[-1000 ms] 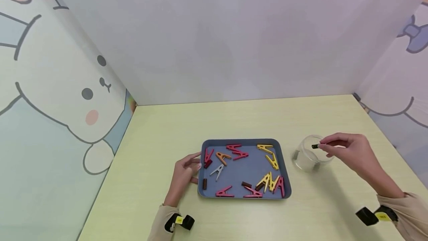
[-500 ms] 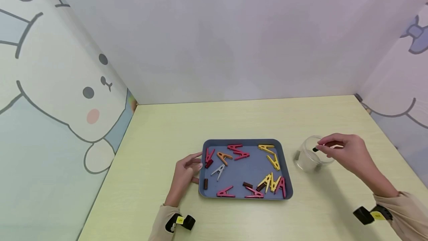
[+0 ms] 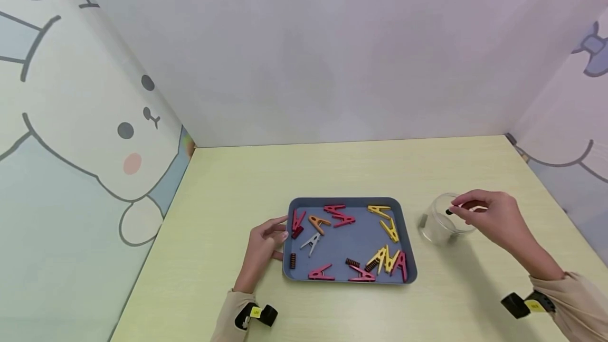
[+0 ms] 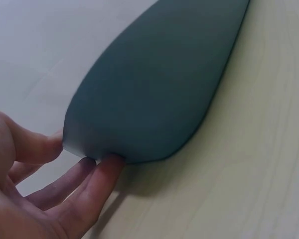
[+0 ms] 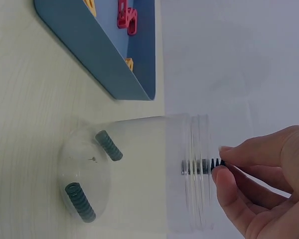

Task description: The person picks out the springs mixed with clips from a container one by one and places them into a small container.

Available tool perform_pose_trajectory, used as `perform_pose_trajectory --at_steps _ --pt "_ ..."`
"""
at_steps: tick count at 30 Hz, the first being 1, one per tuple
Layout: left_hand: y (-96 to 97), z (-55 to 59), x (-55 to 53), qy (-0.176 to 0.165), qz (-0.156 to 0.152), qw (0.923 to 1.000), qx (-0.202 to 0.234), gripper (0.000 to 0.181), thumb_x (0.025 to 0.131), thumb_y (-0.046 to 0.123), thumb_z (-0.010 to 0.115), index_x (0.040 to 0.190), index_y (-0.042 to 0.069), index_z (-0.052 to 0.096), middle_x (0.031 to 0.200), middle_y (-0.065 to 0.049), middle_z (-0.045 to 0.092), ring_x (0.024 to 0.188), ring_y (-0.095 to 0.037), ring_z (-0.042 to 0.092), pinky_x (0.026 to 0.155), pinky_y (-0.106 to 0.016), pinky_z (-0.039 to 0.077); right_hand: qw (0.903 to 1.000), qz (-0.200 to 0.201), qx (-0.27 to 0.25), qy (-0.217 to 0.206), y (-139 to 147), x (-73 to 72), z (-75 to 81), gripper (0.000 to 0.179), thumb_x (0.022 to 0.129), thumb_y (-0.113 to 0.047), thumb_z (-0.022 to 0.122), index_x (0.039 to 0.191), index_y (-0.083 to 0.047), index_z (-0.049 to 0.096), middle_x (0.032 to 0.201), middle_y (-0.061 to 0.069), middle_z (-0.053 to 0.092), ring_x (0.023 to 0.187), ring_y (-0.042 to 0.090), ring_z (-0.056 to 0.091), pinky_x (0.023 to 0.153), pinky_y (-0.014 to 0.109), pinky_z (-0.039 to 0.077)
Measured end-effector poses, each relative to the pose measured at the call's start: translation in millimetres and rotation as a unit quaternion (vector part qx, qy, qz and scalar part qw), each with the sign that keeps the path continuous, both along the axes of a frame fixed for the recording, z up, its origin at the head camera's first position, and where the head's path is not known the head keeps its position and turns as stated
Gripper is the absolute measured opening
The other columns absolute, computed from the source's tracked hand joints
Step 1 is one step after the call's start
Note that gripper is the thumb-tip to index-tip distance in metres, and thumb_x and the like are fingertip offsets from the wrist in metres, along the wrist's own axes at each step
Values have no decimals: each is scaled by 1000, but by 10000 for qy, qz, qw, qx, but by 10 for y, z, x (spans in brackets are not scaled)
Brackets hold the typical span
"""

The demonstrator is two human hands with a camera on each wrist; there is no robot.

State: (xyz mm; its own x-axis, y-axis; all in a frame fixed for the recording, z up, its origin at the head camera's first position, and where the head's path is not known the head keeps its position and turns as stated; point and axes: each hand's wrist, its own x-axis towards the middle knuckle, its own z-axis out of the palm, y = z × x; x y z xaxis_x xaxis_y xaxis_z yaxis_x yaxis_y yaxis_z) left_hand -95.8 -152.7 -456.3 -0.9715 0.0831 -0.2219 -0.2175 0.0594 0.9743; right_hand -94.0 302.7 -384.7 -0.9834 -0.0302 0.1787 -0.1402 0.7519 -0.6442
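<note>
My right hand (image 3: 489,212) pinches a small dark coil spring (image 5: 202,166) between thumb and fingertips. Most of that spring reaches inside the mouth of a clear round jar (image 5: 139,199). Two more dark springs, one upper (image 5: 108,145) and one lower (image 5: 80,202), lie near the jar's base. My left hand (image 3: 262,244) holds the left edge of a blue-grey tray (image 3: 342,282), thumb and fingers at its wall in the left wrist view. Inside the tray are several red and yellow clips, an orange clip (image 3: 317,224), a grey clip (image 3: 311,243) and several springs (image 3: 292,261).
A pale wooden table (image 3: 237,183) carries the tray and jar, the jar to the tray's right. Behind rises a plain whitish wall (image 3: 332,57). Cartoon-printed panels (image 3: 81,136) stand at both sides.
The right hand's spring has lowered and tipped downward into the jar's mouth. The left hand keeps its place on the tray. The whole view has shifted slightly.
</note>
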Motion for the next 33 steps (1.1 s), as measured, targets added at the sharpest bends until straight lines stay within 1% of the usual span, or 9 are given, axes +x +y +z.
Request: perform_pose_trajectory --at_steps 5,10,14,17,20,25,27,33 --pt "5 7 2 14 19 10000 -56 42 87 -2 59 128 5 59 112 -24 60 99 -36 61 58 -49 57 10000 -3 53 69 0 11 38 9 81 -11 74 87 -5 72 84 11 67 62 1 61 49 19 50" --pt "5 13 7 20 32 10000 -50 42 87 -3 59 128 5 59 112 -24 60 98 -35 62 58 -49 57 9994 32 49 341 -16 22 72 7 79 -11 76 85 -9 72 80 5 67 65 -1 59 53 13 49" --pt "5 15 10 8 39 10000 -19 42 87 -2 59 128 4 59 113 -24 59 98 -36 61 59 -49 57 9986 111 -32 524 -35 33 90 8 79 -10 76 85 -12 72 80 -1 67 67 -3 57 55 10 48" --pt "5 11 8 -2 41 10000 -3 42 87 -2 60 128 4 59 113 -24 59 99 -36 61 59 -49 57 9982 160 -70 571 -56 49 107 9 79 -10 77 86 -12 72 82 -4 66 70 -5 57 56 10 48" --pt "7 13 8 -13 56 10000 -15 42 87 -3 60 128 4 59 113 -24 59 99 -35 61 59 -49 57 9980 197 -86 586 -86 69 130 10 79 -11 76 88 -12 72 84 -5 66 71 -6 57 57 10 48" --pt "10 16 11 -16 66 10000 -46 42 87 -3 59 128 4 59 113 -24 59 99 -36 61 60 -50 57 9971 288 -138 689 -138 102 167 14 78 -9 77 90 -12 71 87 -1 67 73 -6 57 59 9 49" --pt "2 -22 -4 -17 68 10000 -60 42 87 -3 59 128 4 59 113 -24 59 100 -36 61 59 -50 57 9966 325 -125 743 -158 110 181 16 77 -8 77 91 -12 71 88 0 67 73 -7 57 60 8 48" --pt "-35 -231 -71 -21 139 9999 -23 42 87 -1 61 128 8 60 112 -21 61 99 -33 61 56 -49 57 9960 410 -47 788 -228 121 206 19 76 -8 78 93 -10 71 89 4 67 74 -7 57 60 8 48"
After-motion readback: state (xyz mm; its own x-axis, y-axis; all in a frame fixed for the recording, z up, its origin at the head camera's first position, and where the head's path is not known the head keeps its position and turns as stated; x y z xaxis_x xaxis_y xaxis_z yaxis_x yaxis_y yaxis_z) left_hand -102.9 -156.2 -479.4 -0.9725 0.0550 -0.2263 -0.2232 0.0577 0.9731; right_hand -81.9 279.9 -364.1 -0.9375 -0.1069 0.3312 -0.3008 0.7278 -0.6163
